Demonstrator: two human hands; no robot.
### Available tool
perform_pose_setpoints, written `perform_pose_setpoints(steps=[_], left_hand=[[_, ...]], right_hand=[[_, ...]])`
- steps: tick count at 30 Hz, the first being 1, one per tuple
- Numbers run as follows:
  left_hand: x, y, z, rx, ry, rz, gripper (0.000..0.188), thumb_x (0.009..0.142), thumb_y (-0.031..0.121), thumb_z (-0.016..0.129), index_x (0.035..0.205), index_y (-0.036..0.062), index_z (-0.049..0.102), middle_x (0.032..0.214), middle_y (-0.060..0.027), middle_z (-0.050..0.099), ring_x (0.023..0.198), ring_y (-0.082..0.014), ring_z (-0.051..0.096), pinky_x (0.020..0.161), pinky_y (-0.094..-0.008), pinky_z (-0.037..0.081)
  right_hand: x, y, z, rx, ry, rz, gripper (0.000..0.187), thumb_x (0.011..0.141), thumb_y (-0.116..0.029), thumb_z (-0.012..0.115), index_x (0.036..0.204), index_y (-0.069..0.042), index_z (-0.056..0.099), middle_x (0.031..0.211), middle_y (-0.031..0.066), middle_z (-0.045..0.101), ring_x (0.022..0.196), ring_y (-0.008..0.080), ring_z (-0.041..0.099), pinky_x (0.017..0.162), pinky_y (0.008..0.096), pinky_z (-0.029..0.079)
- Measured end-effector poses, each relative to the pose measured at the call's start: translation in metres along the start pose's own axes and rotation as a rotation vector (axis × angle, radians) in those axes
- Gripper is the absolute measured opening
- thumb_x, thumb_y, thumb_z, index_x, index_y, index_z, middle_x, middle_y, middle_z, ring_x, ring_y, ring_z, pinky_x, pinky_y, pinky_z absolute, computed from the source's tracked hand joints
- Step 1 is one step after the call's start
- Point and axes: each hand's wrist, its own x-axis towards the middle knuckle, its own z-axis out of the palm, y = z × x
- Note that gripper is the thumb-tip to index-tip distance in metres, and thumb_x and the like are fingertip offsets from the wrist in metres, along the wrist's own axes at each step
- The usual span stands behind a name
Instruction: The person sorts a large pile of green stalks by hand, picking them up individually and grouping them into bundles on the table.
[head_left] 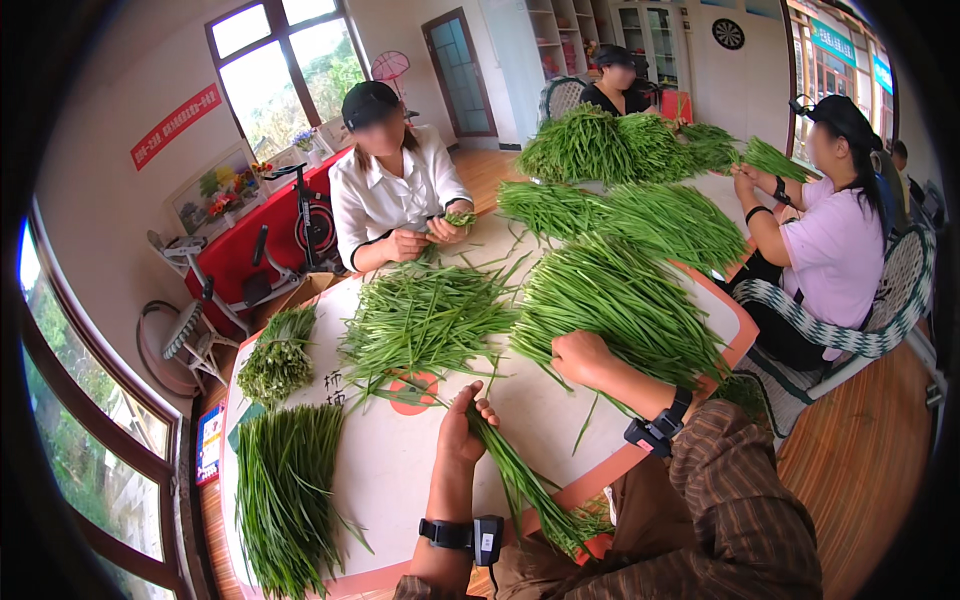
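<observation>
My left hand point(468, 425) is closed around a bunch of long green garlic chives point(520, 475), whose lower ends hang over the table's near edge toward my lap. My right hand point(583, 358), fingers curled, rests against the near left side of a big loose pile of chives point(615, 305); what its fingers grip is hidden. Ahead of my left hand lies another loose chive heap point(425, 315). On the left, a neat stack of chives point(288, 490) reaches the table's edge, with a smaller bundle point(278, 355) beyond it.
Across the white table point(400, 500) a person in a white shirt point(395, 190) holds a small bunch. A person in pink point(835, 235) handles stalks at the right, and another in black point(615, 90) sits behind a tall chive heap point(590, 145). A woven chair point(880, 300) stands at right.
</observation>
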Motion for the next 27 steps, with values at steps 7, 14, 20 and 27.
perform_pose_setpoints(steps=[7,14,20,27], left_hand=[[-0.004,0.000,0.008,0.089,-0.040,-0.027,0.023,0.086,0.022,0.050,0.105,0.0087,0.048,0.059,0.0032,0.033,0.048,-0.0074,0.034,0.044,-0.0212,0.031],[-0.007,-0.001,0.013,0.080,-0.079,0.022,0.024,0.085,0.021,0.052,0.105,0.0084,0.049,0.058,0.0044,0.032,0.046,-0.0063,0.032,0.043,-0.0209,0.029],[-0.001,0.001,0.004,0.064,0.042,0.152,0.017,0.088,0.022,0.047,0.090,0.0058,0.051,0.065,-0.0008,0.043,0.057,-0.0137,0.045,0.055,-0.0275,0.042],[-0.004,0.002,0.008,-0.058,-0.075,0.053,0.017,0.090,0.022,0.041,0.093,0.0059,0.046,0.075,-0.0082,0.053,0.073,-0.0236,0.054,0.069,-0.0376,0.047]], right_hand=[[-0.003,0.026,0.012,0.999,-0.056,-0.060,0.020,0.075,-0.019,0.065,0.078,0.001,0.061,0.068,0.0037,0.061,0.058,0.0080,0.054,0.054,0.0233,0.044],[-0.028,-0.015,-0.003,1.153,-0.333,-0.060,0.017,0.079,-0.016,0.060,0.084,0.000,0.059,0.065,-0.0007,0.056,0.053,0.0046,0.047,0.050,0.0195,0.040],[-0.032,-0.025,-0.008,0.984,-0.458,-0.172,0.022,0.081,-0.021,0.057,0.081,0.001,0.060,0.065,0.0036,0.060,0.055,0.0071,0.052,0.051,0.0220,0.042],[-0.013,-0.004,-0.008,0.429,0.022,-0.098,0.024,0.070,-0.029,0.062,0.077,-0.006,0.063,0.073,0.0126,0.062,0.070,0.0296,0.059,0.064,0.0379,0.046]])
